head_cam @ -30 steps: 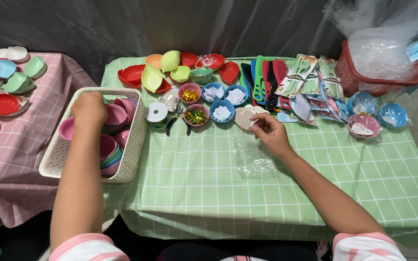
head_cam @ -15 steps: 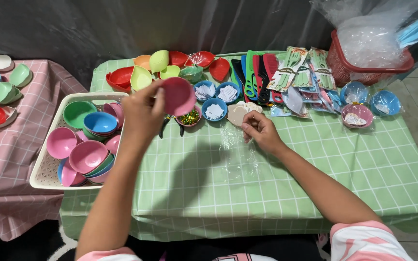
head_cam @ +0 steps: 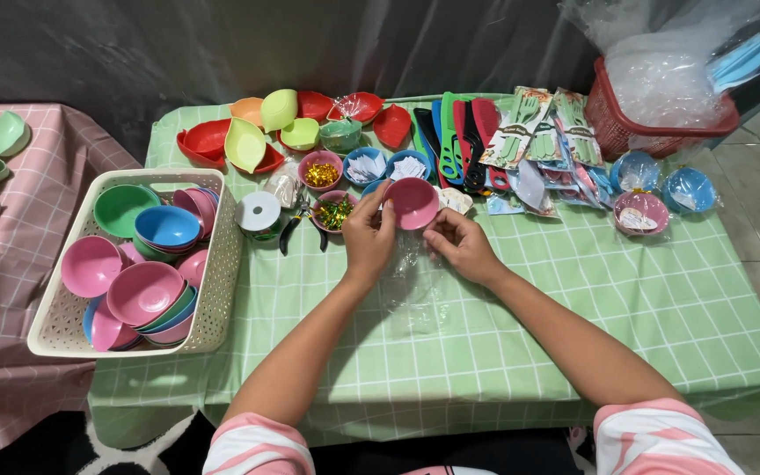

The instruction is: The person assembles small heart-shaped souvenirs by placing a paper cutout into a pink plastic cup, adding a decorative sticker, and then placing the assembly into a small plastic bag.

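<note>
Holding pink bowl (head_cam: 412, 201) w/ left hand (head_cam: 369, 231) over clear bag (head_cam: 415, 280)

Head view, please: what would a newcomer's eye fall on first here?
First, at the centre of the green checked table, the left hand and the right hand hold a small pink bowl over a clear plastic bag. To the left stands a cream basket heaped with pink, blue and green bowls. Along the far edge lie bright combs.
</note>
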